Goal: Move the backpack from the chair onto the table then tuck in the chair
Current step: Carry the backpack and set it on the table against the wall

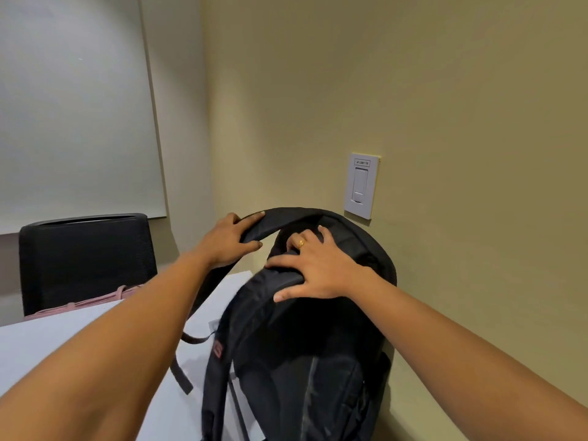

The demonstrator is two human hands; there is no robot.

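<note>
- Standing upright on the white table, black backpack sits at the table's right edge, close to the beige wall; whether it touches the wall can't be told.
- Left hand closed around a padded shoulder strap, thumb under, fingers over the top; strap arches up off the bag.
- Right hand spread flat on the bag's top, fingers curled over the upper edge near the grab handle; pressing or steadying rather than a full clamp, ring on one finger.
- Handling guess: soft fabric shell, keeps a rounded shape so likely has stuff inside, moderate weight; floppy straps, not slippery, not fragile.
- Best hold: top handle or base of the shoulder strap; loose lower strap ends dangle on the table and could snag.
- Bag placement looks done or nearly so; chair tuck not yet done.
- Black mesh chair at the far side of the table, pink bag in front of it. Can't tell whether that's the chair to tuck.
- Light switch on wall behind bag.
</note>
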